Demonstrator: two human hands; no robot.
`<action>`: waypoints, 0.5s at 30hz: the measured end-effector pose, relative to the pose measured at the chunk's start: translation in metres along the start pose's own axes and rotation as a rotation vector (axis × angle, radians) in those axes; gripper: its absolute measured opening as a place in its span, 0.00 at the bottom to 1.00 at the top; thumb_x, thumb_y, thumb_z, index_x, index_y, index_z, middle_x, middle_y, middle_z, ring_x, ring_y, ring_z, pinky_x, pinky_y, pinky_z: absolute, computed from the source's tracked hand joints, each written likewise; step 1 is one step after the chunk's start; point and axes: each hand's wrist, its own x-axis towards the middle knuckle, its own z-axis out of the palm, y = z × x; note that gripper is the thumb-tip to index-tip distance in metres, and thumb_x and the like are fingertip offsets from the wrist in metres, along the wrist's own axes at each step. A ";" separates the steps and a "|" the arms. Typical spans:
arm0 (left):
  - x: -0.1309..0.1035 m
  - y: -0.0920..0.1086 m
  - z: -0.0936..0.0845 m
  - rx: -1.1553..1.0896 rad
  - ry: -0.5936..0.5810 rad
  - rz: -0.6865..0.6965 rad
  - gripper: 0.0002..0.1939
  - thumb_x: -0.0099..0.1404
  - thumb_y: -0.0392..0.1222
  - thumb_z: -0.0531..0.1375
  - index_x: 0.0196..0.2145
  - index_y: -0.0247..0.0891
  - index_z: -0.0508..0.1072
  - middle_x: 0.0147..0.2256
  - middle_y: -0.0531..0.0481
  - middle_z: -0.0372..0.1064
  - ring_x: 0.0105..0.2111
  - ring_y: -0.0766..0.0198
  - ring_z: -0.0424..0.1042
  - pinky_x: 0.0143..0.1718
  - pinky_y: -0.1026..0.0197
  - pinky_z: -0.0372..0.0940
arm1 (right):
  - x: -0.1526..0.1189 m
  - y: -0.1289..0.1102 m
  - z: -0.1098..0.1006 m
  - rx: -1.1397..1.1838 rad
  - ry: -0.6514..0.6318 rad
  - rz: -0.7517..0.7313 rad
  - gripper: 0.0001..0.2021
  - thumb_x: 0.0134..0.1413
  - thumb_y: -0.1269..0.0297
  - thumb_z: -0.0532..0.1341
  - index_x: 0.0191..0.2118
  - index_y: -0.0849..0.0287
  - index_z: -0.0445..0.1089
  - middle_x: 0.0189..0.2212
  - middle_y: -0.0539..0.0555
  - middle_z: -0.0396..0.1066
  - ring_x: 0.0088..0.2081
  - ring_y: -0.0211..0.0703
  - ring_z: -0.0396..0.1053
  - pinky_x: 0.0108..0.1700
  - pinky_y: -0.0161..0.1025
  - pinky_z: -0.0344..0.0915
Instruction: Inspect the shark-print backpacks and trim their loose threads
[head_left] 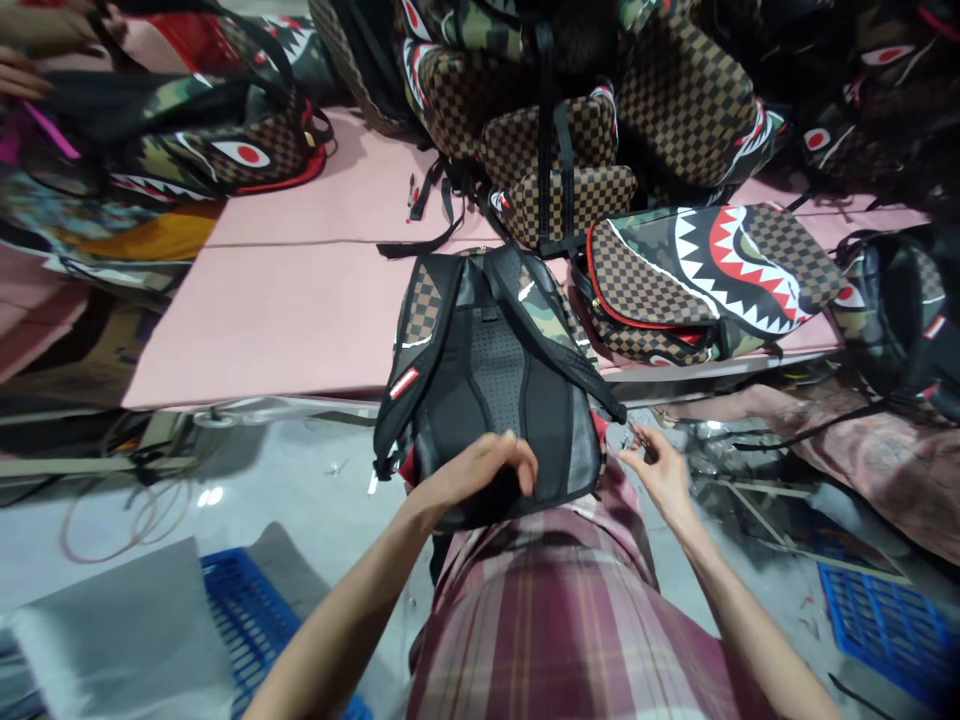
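Note:
A black backpack with checkered and camouflage sides lies with its padded back panel and shoulder straps up, partly on the pink table and partly over my lap. My left hand is over the lower part of the panel, its fingers loosely bent and nothing visible in them. To the right of the bag, my right hand is closed on a small dark metal tool that looks like thread snips. The tool's tip is close to the lower end of the right shoulder strap.
A shark-mouth backpack lies on the pink table at right, with several more bags piled behind. Another person's hand is by a bag at far left. Blue crates stand on the floor. A person's patterned clothing shows at right.

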 end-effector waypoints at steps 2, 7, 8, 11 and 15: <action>0.006 -0.003 -0.018 0.288 0.423 -0.025 0.24 0.67 0.50 0.43 0.31 0.37 0.74 0.37 0.45 0.72 0.41 0.58 0.68 0.49 0.56 0.58 | 0.029 -0.010 0.008 -0.134 0.026 -0.113 0.26 0.46 0.52 0.63 0.50 0.58 0.65 0.44 0.57 0.70 0.42 0.50 0.69 0.42 0.43 0.64; -0.010 -0.038 -0.049 0.839 1.030 -0.223 0.27 0.59 0.45 0.57 0.55 0.34 0.61 0.60 0.36 0.50 0.61 0.41 0.43 0.57 0.39 0.42 | 0.089 -0.034 0.034 -0.307 -0.062 -0.251 0.26 0.47 0.59 0.63 0.55 0.51 0.63 0.53 0.55 0.64 0.47 0.51 0.67 0.44 0.43 0.65; -0.019 -0.049 -0.056 0.819 1.076 -0.300 0.30 0.59 0.46 0.58 0.57 0.32 0.58 0.60 0.33 0.48 0.61 0.40 0.42 0.57 0.39 0.44 | 0.100 -0.035 0.036 -0.283 -0.084 -0.237 0.25 0.47 0.61 0.63 0.54 0.51 0.64 0.51 0.55 0.66 0.47 0.51 0.67 0.44 0.44 0.64; -0.041 -0.078 -0.076 0.566 1.065 -0.487 0.33 0.58 0.49 0.57 0.57 0.30 0.57 0.56 0.32 0.55 0.56 0.43 0.55 0.54 0.45 0.53 | 0.134 -0.036 0.030 0.026 -0.051 -0.125 0.20 0.47 0.60 0.62 0.48 0.55 0.69 0.45 0.54 0.71 0.44 0.47 0.68 0.45 0.43 0.64; -0.041 -0.077 -0.104 0.329 1.170 -0.504 0.28 0.59 0.53 0.54 0.55 0.37 0.61 0.50 0.42 0.65 0.48 0.50 0.66 0.50 0.51 0.61 | 0.173 -0.038 0.015 0.475 0.044 0.059 0.22 0.42 0.54 0.65 0.42 0.62 0.72 0.36 0.54 0.74 0.37 0.42 0.70 0.41 0.40 0.65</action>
